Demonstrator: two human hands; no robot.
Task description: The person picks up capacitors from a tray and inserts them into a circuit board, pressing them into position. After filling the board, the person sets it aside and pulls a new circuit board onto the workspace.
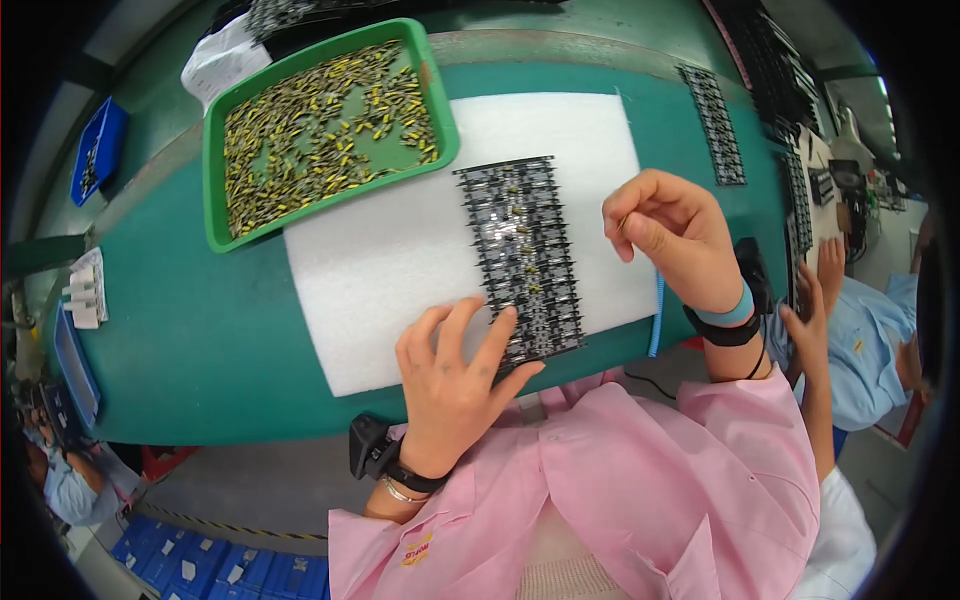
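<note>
A dark panel of circuit boards [500, 240], long and toothed along its sides, lies on a white foam sheet [360, 320]. Small yellow parts show along its middle. My left hand [450, 385] rests at the panel's near left edge, fingers spread, with fingertips on or just over the boards. To the right of the panel my right hand [680, 240] is raised, thumb and forefinger pinched on a small thin part [622, 222] whose kind is too small to tell. A green tray [215, 190] full of small yellow-and-grey leaded components [300, 140] stands at the far left, overlapping the sheet.
Another dark board panel [715, 125] lies at the far right of the green table mat [190, 340]. Blue bins [98, 150] stand at the left. A light-blue cord [657, 315] hangs by my right wrist. A co-worker in blue [865, 350] sits on the right.
</note>
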